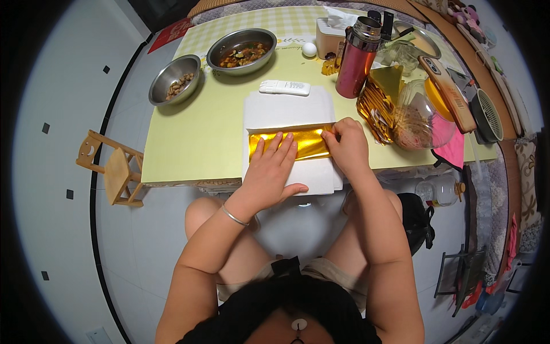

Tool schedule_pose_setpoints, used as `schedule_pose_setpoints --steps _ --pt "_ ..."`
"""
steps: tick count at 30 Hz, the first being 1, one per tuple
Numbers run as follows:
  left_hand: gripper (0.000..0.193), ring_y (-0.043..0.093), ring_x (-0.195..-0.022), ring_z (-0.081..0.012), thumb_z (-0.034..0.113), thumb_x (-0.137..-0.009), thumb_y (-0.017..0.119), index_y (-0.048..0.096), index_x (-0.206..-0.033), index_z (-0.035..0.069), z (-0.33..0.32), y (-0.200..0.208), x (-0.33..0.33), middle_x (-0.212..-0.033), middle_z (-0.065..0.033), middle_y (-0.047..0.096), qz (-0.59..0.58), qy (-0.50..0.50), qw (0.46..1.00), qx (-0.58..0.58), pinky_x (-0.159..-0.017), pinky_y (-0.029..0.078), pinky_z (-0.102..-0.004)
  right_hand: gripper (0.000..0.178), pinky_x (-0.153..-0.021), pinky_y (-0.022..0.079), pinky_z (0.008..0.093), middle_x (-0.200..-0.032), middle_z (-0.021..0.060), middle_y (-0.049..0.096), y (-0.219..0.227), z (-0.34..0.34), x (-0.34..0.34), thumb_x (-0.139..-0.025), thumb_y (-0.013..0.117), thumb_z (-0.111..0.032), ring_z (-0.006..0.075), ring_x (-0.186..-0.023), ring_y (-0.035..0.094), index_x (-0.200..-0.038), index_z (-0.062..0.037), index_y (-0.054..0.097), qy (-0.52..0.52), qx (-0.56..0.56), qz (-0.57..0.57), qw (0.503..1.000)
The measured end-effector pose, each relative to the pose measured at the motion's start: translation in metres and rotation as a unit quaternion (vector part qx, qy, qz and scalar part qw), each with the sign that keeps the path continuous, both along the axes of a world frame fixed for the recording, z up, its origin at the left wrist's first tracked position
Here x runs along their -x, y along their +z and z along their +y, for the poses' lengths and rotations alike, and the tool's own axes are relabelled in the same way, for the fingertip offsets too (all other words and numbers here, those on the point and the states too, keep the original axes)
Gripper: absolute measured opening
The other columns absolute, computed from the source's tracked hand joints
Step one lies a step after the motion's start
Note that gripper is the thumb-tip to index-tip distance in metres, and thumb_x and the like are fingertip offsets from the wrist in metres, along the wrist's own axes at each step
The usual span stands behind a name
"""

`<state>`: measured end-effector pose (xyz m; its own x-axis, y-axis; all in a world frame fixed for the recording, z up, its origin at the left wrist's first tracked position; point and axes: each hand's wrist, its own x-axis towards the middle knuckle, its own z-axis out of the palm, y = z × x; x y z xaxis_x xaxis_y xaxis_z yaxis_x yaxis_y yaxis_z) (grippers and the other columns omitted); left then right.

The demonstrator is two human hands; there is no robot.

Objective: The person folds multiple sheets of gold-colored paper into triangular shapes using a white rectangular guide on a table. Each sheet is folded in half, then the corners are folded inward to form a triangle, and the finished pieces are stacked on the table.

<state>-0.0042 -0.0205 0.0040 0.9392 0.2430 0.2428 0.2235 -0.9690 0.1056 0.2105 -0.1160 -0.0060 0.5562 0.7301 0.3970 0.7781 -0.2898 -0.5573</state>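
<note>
A folded strip of shiny gold foil paper (306, 141) lies across a stack of white paper sheets (286, 112) at the near edge of a pale yellow table (195, 137). My left hand (274, 166) lies flat, fingers spread, pressing the strip's left half. My right hand (348, 144) pinches the strip's right end between thumb and fingers. A silver bangle sits on my left wrist.
Behind the sheets lie a white remote (285, 87), two steel bowls (174, 79) (242, 50) with food, an egg (309, 49), a tissue box (329, 35) and a red flask (358, 57). Gold foil sheets (375, 106) and a clear jar (417, 117) sit right. A small wooden stool (114, 169) stands left.
</note>
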Motion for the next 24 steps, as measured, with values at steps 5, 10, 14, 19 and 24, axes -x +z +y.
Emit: schedule_pose_setpoints --steps 5,10,14,19,24 --pt "0.097 0.031 -0.149 -0.0419 0.071 -0.086 0.06 0.044 -0.15 -0.001 0.0 0.0 -0.001 -0.16 -0.0231 0.037 0.023 0.003 1.0 -0.001 -0.12 0.021 -0.0606 0.023 -0.083 0.049 0.0456 -0.095 0.0153 0.064 0.007 -0.002 0.004 -0.081 0.078 -0.017 0.035 -0.094 0.059 -0.091 -0.0008 0.066 -0.014 0.036 0.003 0.999" --pt "0.097 0.027 -0.151 -0.0442 0.074 -0.084 0.06 0.042 -0.155 0.01 -0.004 0.004 -0.002 -0.162 -0.0243 0.032 0.031 -0.01 0.999 -0.004 -0.119 0.019 -0.0632 0.06 -0.117 0.033 0.052 -0.146 0.0238 0.053 0.005 -0.01 0.036 -0.085 0.072 -0.025 0.0386 -0.138 0.046 -0.135 0.0044 0.056 0.089 -0.036 -0.234 0.967" --pt "0.103 0.024 -0.152 -0.0438 0.073 -0.078 0.066 0.041 -0.155 0.01 -0.001 -0.002 0.004 -0.161 -0.0269 0.03 0.03 -0.013 0.999 0.017 -0.121 0.016 -0.0634 0.077 -0.123 0.024 0.05 -0.158 0.0254 0.038 0.005 -0.019 0.066 -0.092 0.066 -0.042 0.0364 -0.15 0.033 -0.148 0.0053 0.043 0.22 0.081 -0.118 0.965" --pt "0.112 0.02 -0.154 -0.043 0.079 -0.082 0.055 0.033 -0.157 0.0 0.005 0.004 0.026 -0.165 -0.0273 0.021 0.065 0.017 0.998 0.016 -0.121 0.014 -0.063 0.08 -0.124 0.024 0.0464 -0.161 0.0234 0.033 0.001 -0.043 0.041 -0.095 0.063 -0.043 0.0344 -0.152 0.029 -0.153 0.0039 0.036 0.188 0.164 -0.117 0.961" --pt "0.109 0.018 -0.155 -0.0403 0.075 -0.085 0.056 0.026 -0.159 0.0 0.023 0.004 0.048 -0.167 -0.0244 0.02 0.083 0.044 0.995 0.027 -0.121 0.012 -0.0647 0.059 -0.121 0.032 0.0477 -0.157 0.0207 0.042 0.005 -0.058 0.012 -0.094 0.059 -0.02 0.0337 -0.146 0.039 -0.148 0.0011 0.045 0.223 0.147 -0.134 0.954"
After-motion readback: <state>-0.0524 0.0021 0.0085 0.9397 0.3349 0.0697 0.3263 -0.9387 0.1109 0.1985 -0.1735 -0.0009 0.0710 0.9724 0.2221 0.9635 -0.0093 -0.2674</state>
